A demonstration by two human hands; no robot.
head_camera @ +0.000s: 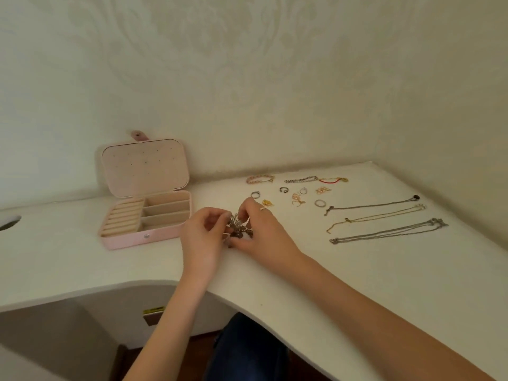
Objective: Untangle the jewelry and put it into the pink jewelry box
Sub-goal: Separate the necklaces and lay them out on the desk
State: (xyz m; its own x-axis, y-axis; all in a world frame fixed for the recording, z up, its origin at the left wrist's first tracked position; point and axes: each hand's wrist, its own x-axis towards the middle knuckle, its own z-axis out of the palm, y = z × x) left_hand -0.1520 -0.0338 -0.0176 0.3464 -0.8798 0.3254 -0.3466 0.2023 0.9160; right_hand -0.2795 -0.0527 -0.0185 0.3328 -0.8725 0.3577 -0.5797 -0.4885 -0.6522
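A pale table (357, 284) with a curved front edge fits into a corner of cream patterned wall. Above its middle, a small tangled clump of jewelry (238, 229) is held between both hands: the left hand (202, 237) pinches its left side with curled fingers, and the right hand (259, 232) pinches its top and right side, a ring showing on one finger. The clump looks like dark and silvery chain knotted together; its exact pieces are too small to tell.

To do this step well, I would judge it best to loosen the knot by teasing loops apart gently rather than pulling the ends, keeping the clump low over the table so freed pieces do not drop far.

Just to the left stands the pink jewelry box (121, 240), lid open and leaning back, its compartments apparently empty. To the right lie pieces already separated: rings (255, 194), bracelets (259, 179) near the wall, and long necklaces (384, 232) laid out side by side.
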